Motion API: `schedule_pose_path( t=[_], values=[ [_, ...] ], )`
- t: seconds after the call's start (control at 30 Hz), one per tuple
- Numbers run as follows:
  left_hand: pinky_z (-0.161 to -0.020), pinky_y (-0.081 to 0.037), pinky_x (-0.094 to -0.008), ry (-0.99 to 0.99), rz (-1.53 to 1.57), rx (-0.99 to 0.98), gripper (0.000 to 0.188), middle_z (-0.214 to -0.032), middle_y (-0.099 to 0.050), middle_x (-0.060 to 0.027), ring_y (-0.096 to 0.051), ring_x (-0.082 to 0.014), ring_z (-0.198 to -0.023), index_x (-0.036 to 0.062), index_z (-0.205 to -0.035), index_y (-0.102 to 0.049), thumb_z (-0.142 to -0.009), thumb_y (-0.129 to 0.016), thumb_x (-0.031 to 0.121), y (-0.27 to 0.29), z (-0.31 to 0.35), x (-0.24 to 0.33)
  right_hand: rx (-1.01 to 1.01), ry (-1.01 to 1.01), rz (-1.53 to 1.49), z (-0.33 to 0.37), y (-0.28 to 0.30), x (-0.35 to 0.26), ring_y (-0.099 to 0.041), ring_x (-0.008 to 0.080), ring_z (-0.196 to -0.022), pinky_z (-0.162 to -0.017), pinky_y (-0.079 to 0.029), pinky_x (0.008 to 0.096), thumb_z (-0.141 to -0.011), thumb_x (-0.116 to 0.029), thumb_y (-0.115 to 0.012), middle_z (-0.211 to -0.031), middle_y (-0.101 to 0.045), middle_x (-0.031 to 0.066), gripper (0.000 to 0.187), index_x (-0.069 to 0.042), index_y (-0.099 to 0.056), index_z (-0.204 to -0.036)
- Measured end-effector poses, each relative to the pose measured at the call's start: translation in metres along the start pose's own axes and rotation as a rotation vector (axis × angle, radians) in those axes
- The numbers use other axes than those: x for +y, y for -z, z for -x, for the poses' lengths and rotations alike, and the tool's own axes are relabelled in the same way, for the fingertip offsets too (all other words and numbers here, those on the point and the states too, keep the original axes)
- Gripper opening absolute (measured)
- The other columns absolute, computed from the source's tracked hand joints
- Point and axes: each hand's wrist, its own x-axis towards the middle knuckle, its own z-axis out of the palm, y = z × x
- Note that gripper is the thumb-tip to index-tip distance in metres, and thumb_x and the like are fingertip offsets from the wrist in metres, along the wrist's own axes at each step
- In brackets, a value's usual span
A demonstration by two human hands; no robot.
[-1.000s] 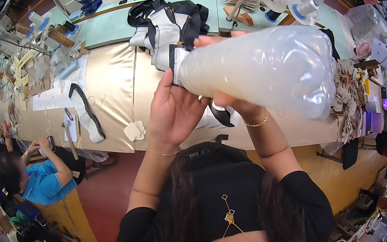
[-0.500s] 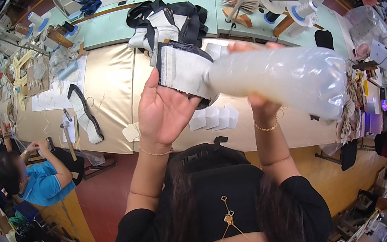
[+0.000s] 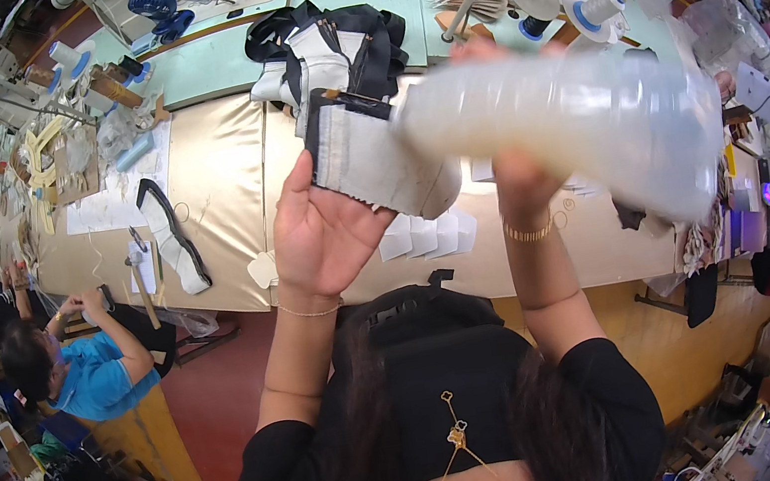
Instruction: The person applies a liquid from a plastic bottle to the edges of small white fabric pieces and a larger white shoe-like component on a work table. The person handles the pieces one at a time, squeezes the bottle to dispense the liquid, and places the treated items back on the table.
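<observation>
My left hand (image 3: 329,234) holds a pale grey fabric piece with black edging (image 3: 370,157), its thumb at the left edge and the fingers beneath. A cloudy, translucent plastic bottle (image 3: 577,119) lies on its side in my right hand (image 3: 527,186), blurred by motion. My right thumb and fingers show on opposite sides of it. The bottle's narrow neck points left and overlaps the right part of the piece; I cannot tell whether they touch. Past the piece, a heap of black straps and grey-white pieces (image 3: 325,53) rests on the table.
A gold-beige table top (image 3: 217,166) spreads below my hands. It bears a black-edged strip (image 3: 173,236), a hammer (image 3: 142,291) and overlapping white cards (image 3: 424,234). Thread cones (image 3: 598,8) stand far right. At left sits a person in a blue shirt (image 3: 99,371).
The bottle has shifted right and toward the camera, and is more blurred. The fabric piece has turned, showing more of its pale face. My left hand has hardly moved.
</observation>
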Motion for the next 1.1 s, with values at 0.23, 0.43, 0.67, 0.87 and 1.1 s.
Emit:
schedule_pose_path(
  t=[0.23,0.43,0.67,0.87,1.1],
  values=[
    [-0.105,-0.022,-0.048,-0.11,0.051,0.027,0.071,-0.133,-0.037,-0.0195,-0.035,-0.0343,-0.124,-0.0002,-0.133,-0.03,-0.089,-0.027,0.055,0.013,-0.003,0.017,0.14,-0.195,-0.372,-0.029,0.027,0.002,-0.045,0.0467,-0.11,-0.092,-0.039,0.0539,-0.076,-0.066,-0.046,-0.122,-0.04,0.031,0.083,-0.006,-0.027,-0.13],
    [-0.103,-0.028,-0.045,-0.13,-0.138,0.166,0.083,-0.13,-0.04,-0.0204,-0.039,-0.0356,-0.12,-0.0049,-0.13,-0.03,-0.083,-0.031,0.063,0.03,-0.004,0.001,0.009,-0.172,-0.164,-0.004,0.003,-0.004,-0.055,0.0353,-0.099,-0.082,-0.049,0.0471,-0.073,-0.056,-0.06,-0.108,-0.052,0.029,0.087,0.01,-0.029,-0.119],
    [-0.101,-0.031,-0.0425,-0.157,-0.288,0.313,0.081,-0.132,-0.04,-0.0134,-0.041,-0.0282,-0.12,0.0038,-0.133,-0.031,-0.081,-0.032,0.066,0.013,0.004,-0.002,-0.226,-0.106,0.229,0.012,-0.016,0.01,-0.059,0.0357,-0.094,-0.084,-0.047,0.0445,-0.071,-0.063,-0.058,-0.105,-0.055,0.0293,0.09,0.0,-0.024,-0.126],
    [-0.101,-0.03,-0.0418,-0.265,-0.441,0.272,0.082,-0.133,-0.039,-0.0122,-0.039,-0.0269,-0.121,0.0036,-0.134,-0.031,-0.081,-0.031,0.067,0.007,0.006,-0.005,-0.336,0.012,0.012,0.009,-0.02,0.011,-0.057,0.038,-0.096,-0.083,-0.047,0.0476,-0.08,-0.039,-0.061,-0.11,-0.052,0.0302,0.07,0.001,-0.028,-0.127],
    [-0.101,-0.03,-0.0395,-0.181,-0.251,0.224,0.08,-0.133,-0.039,-0.0142,-0.039,-0.0267,-0.121,-0.0003,-0.133,-0.03,-0.084,-0.03,0.063,0.006,0.001,0.001,-0.332,0.031,-0.12,0.01,-0.018,0.004,-0.057,0.0372,-0.097,-0.083,-0.047,0.0464,-0.077,-0.046,-0.061,-0.109,-0.053,0.029,0.076,0.008,-0.03,-0.121]
  ],
)
